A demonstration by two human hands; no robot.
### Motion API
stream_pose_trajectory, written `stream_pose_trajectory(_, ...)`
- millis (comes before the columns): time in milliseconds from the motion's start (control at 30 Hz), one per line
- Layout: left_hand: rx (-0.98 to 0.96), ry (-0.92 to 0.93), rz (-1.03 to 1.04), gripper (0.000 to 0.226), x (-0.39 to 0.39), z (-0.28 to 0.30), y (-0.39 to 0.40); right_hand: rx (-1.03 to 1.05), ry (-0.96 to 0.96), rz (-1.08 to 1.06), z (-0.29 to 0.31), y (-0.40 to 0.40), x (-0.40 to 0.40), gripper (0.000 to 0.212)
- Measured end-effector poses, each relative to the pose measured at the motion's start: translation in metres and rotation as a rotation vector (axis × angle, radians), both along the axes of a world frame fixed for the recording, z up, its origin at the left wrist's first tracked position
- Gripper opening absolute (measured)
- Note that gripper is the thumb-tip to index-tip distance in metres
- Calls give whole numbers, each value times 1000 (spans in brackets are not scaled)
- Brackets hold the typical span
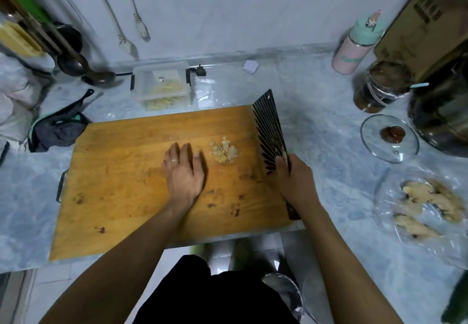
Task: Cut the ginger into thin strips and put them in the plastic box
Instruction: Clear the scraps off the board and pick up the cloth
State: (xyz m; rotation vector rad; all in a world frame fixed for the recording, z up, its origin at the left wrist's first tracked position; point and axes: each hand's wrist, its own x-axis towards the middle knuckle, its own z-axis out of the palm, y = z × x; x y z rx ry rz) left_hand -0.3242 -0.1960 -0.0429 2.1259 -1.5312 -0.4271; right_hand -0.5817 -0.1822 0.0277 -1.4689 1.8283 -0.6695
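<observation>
Head view looks down on a wooden cutting board (131,171) lying on a pale marbled counter (329,146), and every place below is given relative to that board. Near the board's middle, slightly toward its right side, sits a small heap of cut ginger (224,152). The left hand (183,169) lies flat on the wood just left of the heap, fingers straight and together, holding nothing, with a ring on 1 finger; the fingertips stop short of the ginger pieces. The right hand (293,177) is wrapped around the handle end of a cleaver (269,128) at the board's right edge. The blade (dark, with pale radiating lines across its face) stands tilted up on its edge, its far tip reaching the board's back right corner, and it is apart from the heap.

Just behind the board's back edge, toward the left of centre, stands the clear plastic box (162,83) with black clips on its sides; yellowish ginger strips (164,93) already lie inside it. Well to the right of the board, whole ginger roots (430,204) rest on a clear plastic bag (417,242). Right of the board and further back lie a glass lid (374,144) with a brown knob, a jar (382,85) of dark contents, and a pink and mint bottle (357,45). At the board's left back corner sits a dark crumpled pouch (58,131), with a ladle (98,77) beyond it.
</observation>
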Motion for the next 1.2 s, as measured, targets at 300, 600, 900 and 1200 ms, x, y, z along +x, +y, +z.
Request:
stream_pose_trajectory(300,176,-108,81,63,-39,1,-25,103,440,212,6,-2,41,36)
stream_pose_trajectory(600,64,-36,11,67,-34,-5,-25,101,427,298,8,12,67,30)
stream_pose_trajectory(900,-36,176,15,73,-22,-10,-39,58,-77,0,-4,-6,2,33)
stream_pose_trajectory(1200,39,80,10,68,-38,-8,-41,192,-360,-36,-54,10,-6,42)
